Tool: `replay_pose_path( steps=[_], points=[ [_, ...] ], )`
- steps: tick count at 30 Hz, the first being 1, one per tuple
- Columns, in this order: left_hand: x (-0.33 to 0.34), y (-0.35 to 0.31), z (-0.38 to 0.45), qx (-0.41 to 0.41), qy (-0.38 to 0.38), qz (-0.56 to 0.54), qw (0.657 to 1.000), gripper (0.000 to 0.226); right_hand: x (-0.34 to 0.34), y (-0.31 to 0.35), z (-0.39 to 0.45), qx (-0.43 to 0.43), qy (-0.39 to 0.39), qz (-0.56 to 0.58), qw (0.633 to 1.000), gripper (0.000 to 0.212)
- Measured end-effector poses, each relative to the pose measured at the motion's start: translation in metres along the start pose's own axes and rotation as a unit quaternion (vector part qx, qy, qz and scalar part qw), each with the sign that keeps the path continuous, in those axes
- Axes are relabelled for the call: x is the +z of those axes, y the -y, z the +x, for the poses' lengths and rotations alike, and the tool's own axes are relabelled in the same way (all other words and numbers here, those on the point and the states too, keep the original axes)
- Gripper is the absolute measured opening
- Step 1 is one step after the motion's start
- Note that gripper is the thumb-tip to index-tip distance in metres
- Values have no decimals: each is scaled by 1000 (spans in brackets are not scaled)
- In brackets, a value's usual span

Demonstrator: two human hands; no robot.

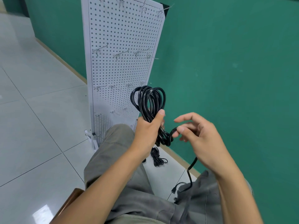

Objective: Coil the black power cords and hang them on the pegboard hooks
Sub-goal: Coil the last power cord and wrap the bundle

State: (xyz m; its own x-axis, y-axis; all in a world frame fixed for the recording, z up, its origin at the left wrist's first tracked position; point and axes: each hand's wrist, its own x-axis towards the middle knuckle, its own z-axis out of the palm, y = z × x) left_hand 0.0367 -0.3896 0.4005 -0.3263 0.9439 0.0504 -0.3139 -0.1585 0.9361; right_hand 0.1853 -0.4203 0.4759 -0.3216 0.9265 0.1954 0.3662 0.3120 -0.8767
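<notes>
My left hand [148,126] grips a coiled black power cord [149,101] around its middle, with the loops standing up above my fist. My right hand [199,136] pinches the cord's loose tail [174,131] just right of the coil; its other fingers are spread. The tail runs down across my right thigh and ends in a plug [173,190]. A second black cord [156,156] lies bundled on the floor between my knees. The white pegboard [123,68] stands upright against the wall ahead, with bare metal hooks [120,54] in several rows.
A green wall [226,62] runs along the right, with a tan baseboard. Grey floor tiles [40,110] spread to the left. I sit on a brown wooden seat [71,199]; my knees in grey trousers [119,159] are close to the pegboard's white foot [92,139].
</notes>
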Motion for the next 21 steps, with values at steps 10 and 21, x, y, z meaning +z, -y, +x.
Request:
replay_pose_path(
  steps=[10, 21],
  points=[
    [21, -8, -28, -99, 162, -86, 978, 43, -8, -7, 2, 57, -89, 100, 989, 31],
    [11, -7, -25, -125, 274, -76, 951, 51, -11, -16, 0, 67, -177, -22, 982, 31]
  ],
)
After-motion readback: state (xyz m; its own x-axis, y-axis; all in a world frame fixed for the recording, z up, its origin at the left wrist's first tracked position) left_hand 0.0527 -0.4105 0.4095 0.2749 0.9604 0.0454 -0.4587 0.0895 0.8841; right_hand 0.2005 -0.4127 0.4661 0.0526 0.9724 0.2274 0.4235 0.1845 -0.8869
